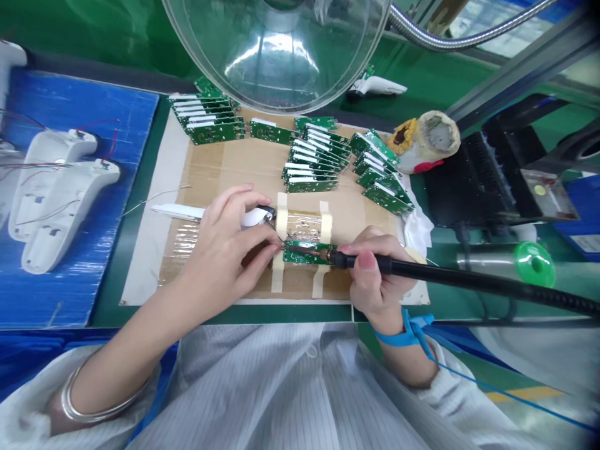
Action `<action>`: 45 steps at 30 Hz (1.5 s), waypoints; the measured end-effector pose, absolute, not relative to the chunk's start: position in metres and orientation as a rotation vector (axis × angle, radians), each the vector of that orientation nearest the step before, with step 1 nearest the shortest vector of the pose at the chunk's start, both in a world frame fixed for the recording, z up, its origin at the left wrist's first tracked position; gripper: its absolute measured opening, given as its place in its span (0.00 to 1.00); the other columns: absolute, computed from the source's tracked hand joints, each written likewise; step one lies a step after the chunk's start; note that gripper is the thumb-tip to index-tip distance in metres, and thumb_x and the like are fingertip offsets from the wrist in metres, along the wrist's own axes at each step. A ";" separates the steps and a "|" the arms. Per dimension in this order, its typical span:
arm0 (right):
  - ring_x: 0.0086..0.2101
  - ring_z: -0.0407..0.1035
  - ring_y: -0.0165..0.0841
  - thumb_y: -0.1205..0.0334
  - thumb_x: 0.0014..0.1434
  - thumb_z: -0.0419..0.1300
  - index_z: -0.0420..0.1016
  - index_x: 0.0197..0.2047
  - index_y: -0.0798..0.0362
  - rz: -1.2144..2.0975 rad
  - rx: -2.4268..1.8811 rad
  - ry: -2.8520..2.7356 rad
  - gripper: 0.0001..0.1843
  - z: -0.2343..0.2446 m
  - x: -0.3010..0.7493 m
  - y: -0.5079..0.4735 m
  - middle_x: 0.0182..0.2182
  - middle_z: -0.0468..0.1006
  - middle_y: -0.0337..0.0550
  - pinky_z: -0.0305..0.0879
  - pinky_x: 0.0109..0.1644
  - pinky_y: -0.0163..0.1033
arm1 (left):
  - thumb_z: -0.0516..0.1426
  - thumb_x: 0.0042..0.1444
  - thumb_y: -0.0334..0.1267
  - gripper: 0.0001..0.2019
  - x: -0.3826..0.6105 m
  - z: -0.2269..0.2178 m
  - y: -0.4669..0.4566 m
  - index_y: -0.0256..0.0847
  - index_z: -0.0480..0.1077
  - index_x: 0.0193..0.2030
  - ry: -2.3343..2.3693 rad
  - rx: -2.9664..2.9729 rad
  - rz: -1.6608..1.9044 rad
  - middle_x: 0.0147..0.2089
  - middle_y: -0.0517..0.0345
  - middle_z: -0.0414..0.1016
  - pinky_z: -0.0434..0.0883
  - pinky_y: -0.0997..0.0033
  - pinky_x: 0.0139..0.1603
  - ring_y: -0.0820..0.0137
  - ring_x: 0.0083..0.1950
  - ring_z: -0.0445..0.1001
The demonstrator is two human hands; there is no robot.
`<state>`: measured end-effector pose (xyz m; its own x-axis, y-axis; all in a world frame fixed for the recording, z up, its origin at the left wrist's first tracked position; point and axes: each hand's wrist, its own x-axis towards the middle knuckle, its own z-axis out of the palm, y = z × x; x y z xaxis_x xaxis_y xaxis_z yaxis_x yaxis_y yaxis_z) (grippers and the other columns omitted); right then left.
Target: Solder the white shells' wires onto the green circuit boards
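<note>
A green circuit board (307,252) lies on a taped jig (302,225) in the middle of a cardboard sheet (234,169). My right hand (375,278) grips a black soldering iron (422,272), whose tip rests on the board's near edge. My left hand (229,240) pinches a thin wire or solder strand against the board's left end. Its fingers partly cover a small white and dark part (260,217). A blue strap (410,331) circles my right wrist.
Stacks of green circuit boards (312,159) line the far side of the cardboard. White plastic housings (56,194) with wires lie on a blue tray at left. A clear dome (276,50) hangs overhead. An iron stand with sponge (424,147) and black equipment (478,181) sit at right.
</note>
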<state>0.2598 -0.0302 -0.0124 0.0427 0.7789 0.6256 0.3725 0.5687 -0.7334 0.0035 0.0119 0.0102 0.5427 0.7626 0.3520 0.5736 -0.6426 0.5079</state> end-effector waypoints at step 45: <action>0.21 0.64 0.31 0.54 0.76 0.62 0.81 0.38 0.46 0.354 -1.002 -1.494 0.13 -0.008 0.257 -0.029 0.23 0.75 0.35 0.58 0.22 0.41 | 0.56 0.78 0.37 0.13 0.002 0.025 0.014 0.44 0.80 0.41 1.052 2.509 0.549 0.67 0.45 0.74 0.61 0.24 0.74 0.44 0.73 0.68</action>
